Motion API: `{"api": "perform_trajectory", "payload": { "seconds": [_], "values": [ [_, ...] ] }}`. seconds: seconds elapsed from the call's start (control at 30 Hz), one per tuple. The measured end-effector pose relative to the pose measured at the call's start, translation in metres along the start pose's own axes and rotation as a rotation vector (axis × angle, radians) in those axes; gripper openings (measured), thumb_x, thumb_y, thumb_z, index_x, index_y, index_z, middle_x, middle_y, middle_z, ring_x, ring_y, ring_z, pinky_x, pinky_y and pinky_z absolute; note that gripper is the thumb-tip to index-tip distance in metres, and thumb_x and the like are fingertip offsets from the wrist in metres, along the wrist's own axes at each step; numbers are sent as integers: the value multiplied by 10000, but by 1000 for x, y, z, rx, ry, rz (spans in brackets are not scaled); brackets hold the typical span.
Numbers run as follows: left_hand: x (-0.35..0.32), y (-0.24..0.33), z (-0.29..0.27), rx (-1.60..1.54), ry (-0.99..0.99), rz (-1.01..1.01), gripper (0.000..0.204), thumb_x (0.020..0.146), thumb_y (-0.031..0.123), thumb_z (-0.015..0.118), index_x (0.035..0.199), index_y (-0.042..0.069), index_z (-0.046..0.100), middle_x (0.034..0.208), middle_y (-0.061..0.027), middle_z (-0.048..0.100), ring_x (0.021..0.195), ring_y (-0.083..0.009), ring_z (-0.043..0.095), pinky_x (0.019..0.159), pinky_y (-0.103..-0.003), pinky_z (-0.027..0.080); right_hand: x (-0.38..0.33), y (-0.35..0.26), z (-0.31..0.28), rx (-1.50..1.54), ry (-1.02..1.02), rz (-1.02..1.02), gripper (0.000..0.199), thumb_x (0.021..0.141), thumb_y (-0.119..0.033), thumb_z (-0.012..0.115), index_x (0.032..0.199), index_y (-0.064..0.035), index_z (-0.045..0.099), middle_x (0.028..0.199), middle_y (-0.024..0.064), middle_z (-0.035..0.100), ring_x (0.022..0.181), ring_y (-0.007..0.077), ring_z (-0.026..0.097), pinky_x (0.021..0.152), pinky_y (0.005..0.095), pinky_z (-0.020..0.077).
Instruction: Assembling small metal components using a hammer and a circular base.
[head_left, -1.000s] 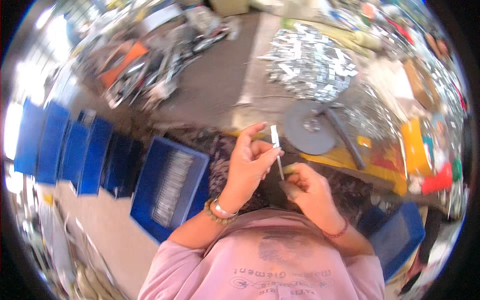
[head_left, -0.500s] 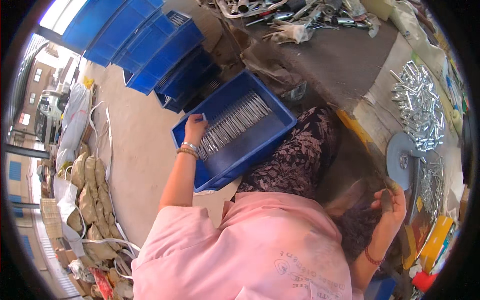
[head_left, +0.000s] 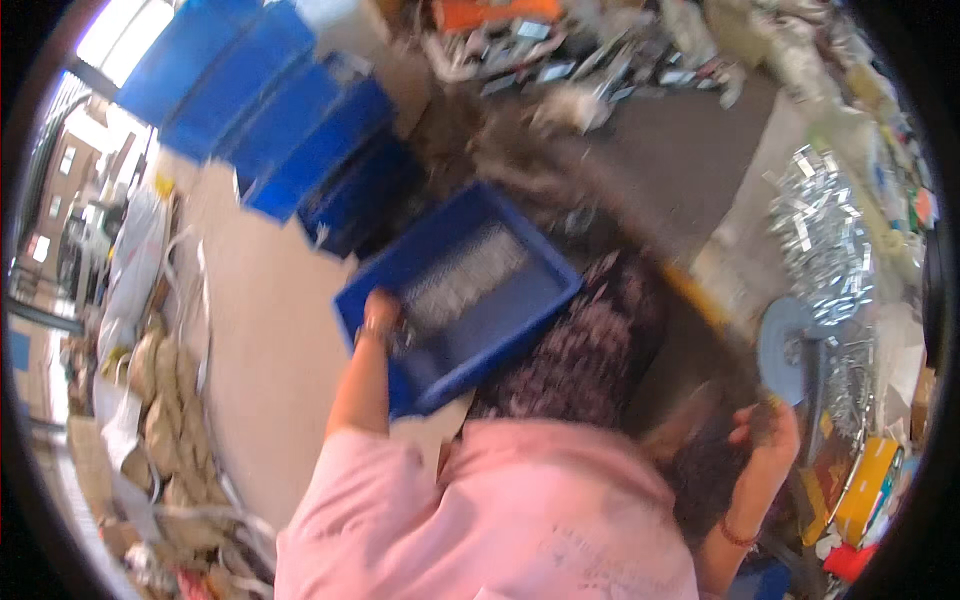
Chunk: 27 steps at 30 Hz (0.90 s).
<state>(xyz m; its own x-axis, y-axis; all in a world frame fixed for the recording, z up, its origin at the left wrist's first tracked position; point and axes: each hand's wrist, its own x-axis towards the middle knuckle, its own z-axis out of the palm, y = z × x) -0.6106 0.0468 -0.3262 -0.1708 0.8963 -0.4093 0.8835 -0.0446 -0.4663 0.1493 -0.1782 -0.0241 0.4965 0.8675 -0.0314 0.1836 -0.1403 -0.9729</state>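
My left hand [head_left: 380, 312] is over the left end of a blue plastic tray [head_left: 485, 368]. Motion smears its fingers, so whether they are closed on anything cannot be made out. Inside the tray lies a row of slim metal rods [head_left: 470, 275], side by side and blurred. The tray sits tilted beside my patterned trouser leg [head_left: 570, 375]. Off to the right, my right hand [head_left: 770, 435] is raised near a grey round disc [head_left: 785, 350]. Its fingers are loosely bent and apart, with nothing visible held and a dark patch at the fingertips.
Stacked blue bins [head_left: 270, 110] stand at the far left. A heap of shiny metal pieces [head_left: 820, 240] lies on the right-hand bench, with a yellow box [head_left: 868, 490] nearer me. Mixed metal parts [head_left: 600, 75] cover the far bench. Brown sacks [head_left: 165, 410] line the left.
The view has shifted and blurred. My left hand sits slightly lower in the picture, along with the tray, and still at the tray's left end. My right hand stays near the disc.
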Motion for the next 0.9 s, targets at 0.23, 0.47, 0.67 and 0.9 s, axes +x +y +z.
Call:
{"api": "perform_trajectory", "payload": {
  "seconds": [0.23, 0.47, 0.67, 0.9],
  "values": [
    [-31, 84, 39, -769, 204, -232, 287, 934, 112, 707, 1179, -30, 756, 1240, -319, 765, 1208, -507, 722, 1026, -529, 600, -12, -21, 11, 103, -12, 133, 104, 1060, 20, 646, 1124, 25, 728, 934, 86, 791, 700, 109, 688, 661, 264, 561],
    [-29, 120, -80, -745, 168, -241, 232, 955, 99, 695, 1136, -24, 772, 1180, -298, 789, 1156, -452, 770, 1009, -513, 626, -25, -18, 9, 43, 8, 105, 161, 1051, 1, 649, 1157, -12, 770, 961, 79, 805, 713, 99, 708, 633, 249, 551],
    [-82, 138, -257, -855, 812, -37, 181, 1042, 239, 703, 1081, 71, 758, 1062, -217, 791, 982, -451, 753, 832, -574, 571, -15, -22, 4, 26, -66, 140, 219, 1050, 26, 657, 1240, 35, 766, 987, 98, 817, 774, 99, 730, 730, 272, 606],
    [-146, 239, -474, -1453, 753, 690, 138, 1044, 117, 761, 1138, 16, 768, 936, -48, 739, 802, -111, 687, 746, -278, 547, -12, -27, 1, 39, -152, 57, 241, 1069, 3, 656, 1282, 17, 769, 1019, 88, 822, 831, 100, 742, 753, 266, 607]
  ]
}}
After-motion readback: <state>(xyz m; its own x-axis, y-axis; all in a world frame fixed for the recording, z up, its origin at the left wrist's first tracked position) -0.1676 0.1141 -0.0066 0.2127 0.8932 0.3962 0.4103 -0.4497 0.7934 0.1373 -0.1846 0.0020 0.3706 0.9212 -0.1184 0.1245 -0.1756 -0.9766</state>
